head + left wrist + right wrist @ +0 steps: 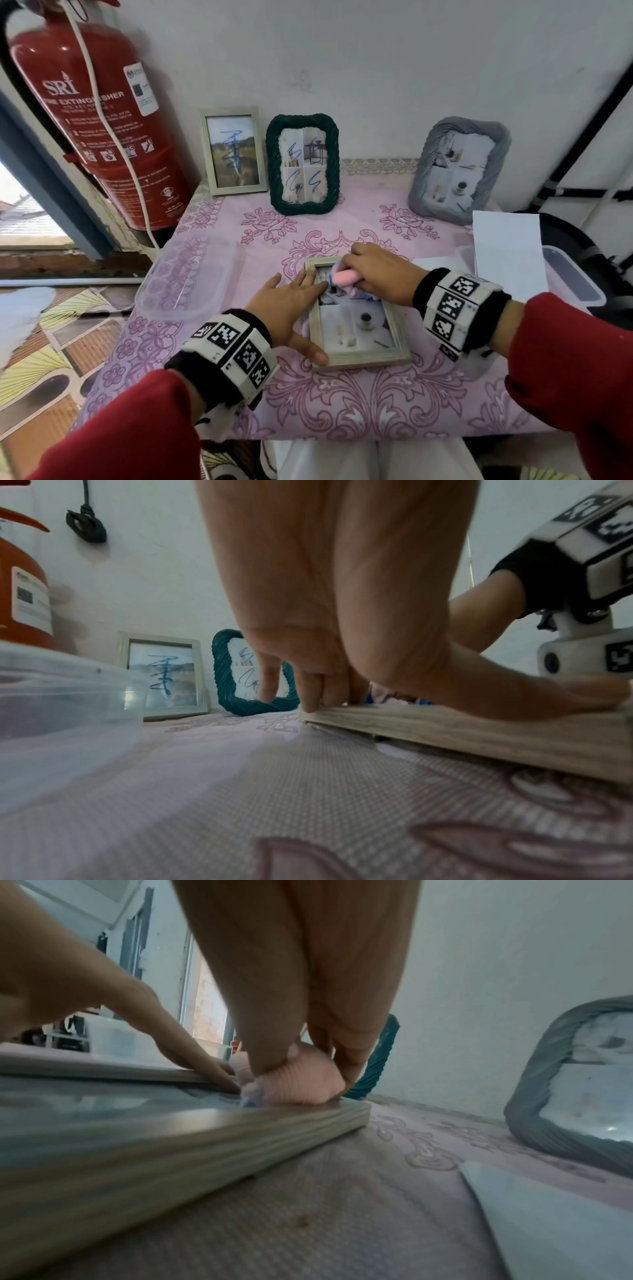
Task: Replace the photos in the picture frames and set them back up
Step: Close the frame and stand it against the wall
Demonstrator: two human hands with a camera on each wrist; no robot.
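Lying flat, the wooden frame (pixel 356 315) sits under the flat left hand (pixel 291 305) and right hand (pixel 376 274) gripping a pink cloth (pixel 344 277).

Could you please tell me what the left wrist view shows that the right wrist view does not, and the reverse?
Only the left wrist view shows the standing wooden frame with blue scribbles and the fire extinguisher. Only the right wrist view shows the grey frame and the pink cloth gripped by the right hand. Both show the flat wooden frame, the left hand pressing it, and the green frame.
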